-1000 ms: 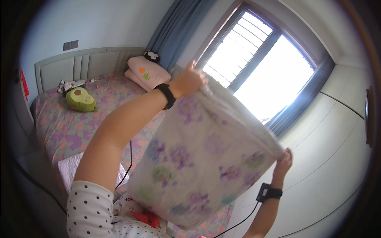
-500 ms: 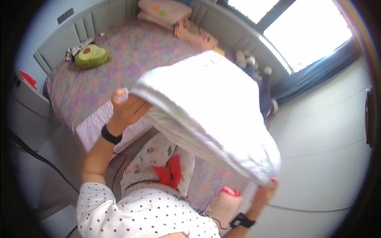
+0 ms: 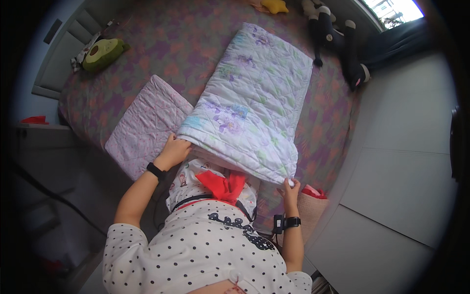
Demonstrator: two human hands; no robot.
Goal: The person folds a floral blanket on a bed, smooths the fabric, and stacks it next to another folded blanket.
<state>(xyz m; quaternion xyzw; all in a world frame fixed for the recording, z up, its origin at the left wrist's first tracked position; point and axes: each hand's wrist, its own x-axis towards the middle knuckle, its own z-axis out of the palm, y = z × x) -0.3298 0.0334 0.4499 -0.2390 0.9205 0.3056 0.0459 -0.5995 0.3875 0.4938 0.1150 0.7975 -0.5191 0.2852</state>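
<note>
A white quilt (image 3: 264, 93) with purple flowers and diamond stitching lies folded on the bed in front of me. My left hand (image 3: 175, 149) grips its near left corner, fingers closed round the edge. At the near right corner, my right hand (image 3: 290, 188) pinches the quilt between thumb and fingers. Left of it, a pink quilted pad (image 3: 149, 122) lies flat on the bed, its right side partly behind the white quilt's corner and my left hand.
The bed (image 3: 166, 44) wears a purple and grey flowered sheet. An avocado cushion (image 3: 104, 55) lies at far left, a yellow star cushion (image 3: 274, 6) and dark plush toy (image 3: 338, 36) at far right. A pale cabinet (image 3: 387, 171) flanks my right, beside a pink woven bag (image 3: 311, 215).
The white quilt, held up in the air before, has come down onto the bed and lies flatter. Both hands have lowered with it, still holding its near corners.
</note>
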